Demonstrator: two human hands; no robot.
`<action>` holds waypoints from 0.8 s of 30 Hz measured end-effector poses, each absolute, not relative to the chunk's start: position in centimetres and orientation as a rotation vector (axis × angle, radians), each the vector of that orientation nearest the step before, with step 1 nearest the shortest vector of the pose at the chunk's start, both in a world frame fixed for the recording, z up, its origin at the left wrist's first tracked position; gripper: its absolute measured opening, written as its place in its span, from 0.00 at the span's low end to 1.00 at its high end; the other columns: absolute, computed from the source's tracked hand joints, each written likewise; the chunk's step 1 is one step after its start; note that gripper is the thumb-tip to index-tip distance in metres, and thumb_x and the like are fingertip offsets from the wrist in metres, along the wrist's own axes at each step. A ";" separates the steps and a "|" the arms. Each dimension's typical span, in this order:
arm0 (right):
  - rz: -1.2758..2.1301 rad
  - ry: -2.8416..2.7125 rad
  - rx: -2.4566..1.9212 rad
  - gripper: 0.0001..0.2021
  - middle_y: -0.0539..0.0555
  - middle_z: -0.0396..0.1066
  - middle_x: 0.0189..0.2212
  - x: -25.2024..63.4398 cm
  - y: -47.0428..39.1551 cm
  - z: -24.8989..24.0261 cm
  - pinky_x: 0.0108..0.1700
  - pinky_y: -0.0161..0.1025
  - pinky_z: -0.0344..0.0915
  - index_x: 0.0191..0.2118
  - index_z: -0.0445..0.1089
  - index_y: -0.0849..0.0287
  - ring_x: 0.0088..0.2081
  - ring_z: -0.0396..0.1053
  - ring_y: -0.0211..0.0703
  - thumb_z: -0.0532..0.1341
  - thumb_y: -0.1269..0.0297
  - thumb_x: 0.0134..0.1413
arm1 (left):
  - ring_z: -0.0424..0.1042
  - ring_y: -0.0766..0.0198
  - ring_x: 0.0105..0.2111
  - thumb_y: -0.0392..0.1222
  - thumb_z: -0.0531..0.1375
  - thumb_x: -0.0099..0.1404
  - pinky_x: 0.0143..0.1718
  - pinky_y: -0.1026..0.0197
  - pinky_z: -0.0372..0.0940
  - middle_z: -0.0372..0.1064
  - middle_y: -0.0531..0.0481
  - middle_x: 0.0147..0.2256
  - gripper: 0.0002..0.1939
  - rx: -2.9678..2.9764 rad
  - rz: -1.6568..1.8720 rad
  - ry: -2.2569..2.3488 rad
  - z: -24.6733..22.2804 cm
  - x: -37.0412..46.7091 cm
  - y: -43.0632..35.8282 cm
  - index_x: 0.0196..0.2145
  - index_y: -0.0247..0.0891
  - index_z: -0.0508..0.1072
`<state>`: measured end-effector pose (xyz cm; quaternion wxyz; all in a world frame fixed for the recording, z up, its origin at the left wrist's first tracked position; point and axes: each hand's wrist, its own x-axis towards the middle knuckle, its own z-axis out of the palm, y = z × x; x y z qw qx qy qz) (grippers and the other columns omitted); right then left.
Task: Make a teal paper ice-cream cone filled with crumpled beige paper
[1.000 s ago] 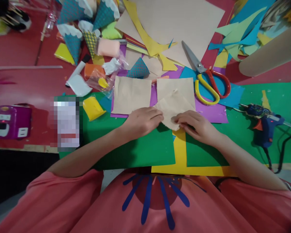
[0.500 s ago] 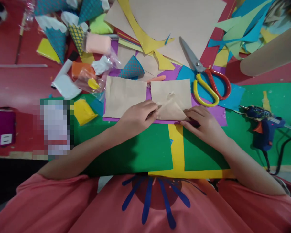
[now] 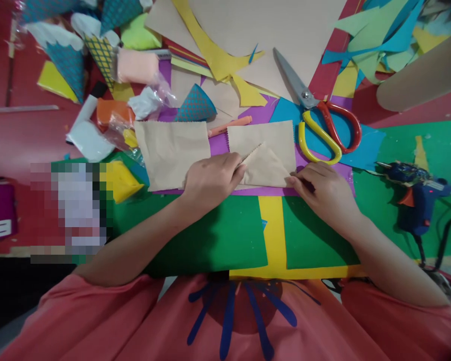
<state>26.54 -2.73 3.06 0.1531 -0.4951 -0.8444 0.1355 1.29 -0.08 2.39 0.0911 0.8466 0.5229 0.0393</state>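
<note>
A beige paper bag point(image 3: 263, 138) with a zigzag-cut edge lies on purple paper point(image 3: 220, 146). One lower corner of the bag is folded up into a triangular flap. My left hand point(image 3: 215, 175) pinches the flap's left edge between thumb and fingers. At the bag's lower right corner, my right hand point(image 3: 321, 188) is closed, with thumb and fingertips gripping the paper. A second beige paper bag point(image 3: 173, 150) lies flat to the left, partly under my left hand. Between the two bags is an orange pen point(image 3: 231, 126).
Large scissors point(image 3: 317, 113) with yellow and red handles lie beyond my right hand. A blue glue gun point(image 3: 421, 205) rests far right, near a cardboard tube point(image 3: 417, 82). Paper cones point(image 3: 65, 60), clay packs point(image 3: 137, 66) and a yellow packet point(image 3: 120, 180) crowd the left.
The folded flap looks flatter and its zigzag edge shows more clearly. The left bag has shifted left relative to the right one. Both hands stay on the right bag.
</note>
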 end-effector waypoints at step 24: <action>0.116 -2.554 -1.207 0.17 0.61 0.76 0.50 25.9 -3.3 3.0 0.50 0.47 0.70 0.57 0.66 0.60 0.52 0.72 0.51 0.52 0.73 0.66 | 0.75 0.59 0.32 0.45 0.53 0.72 0.28 0.62 0.60 0.76 0.46 0.33 0.10 2.504 0.176 1.590 1.8 1.5 0.1 0.43 0.37 0.70</action>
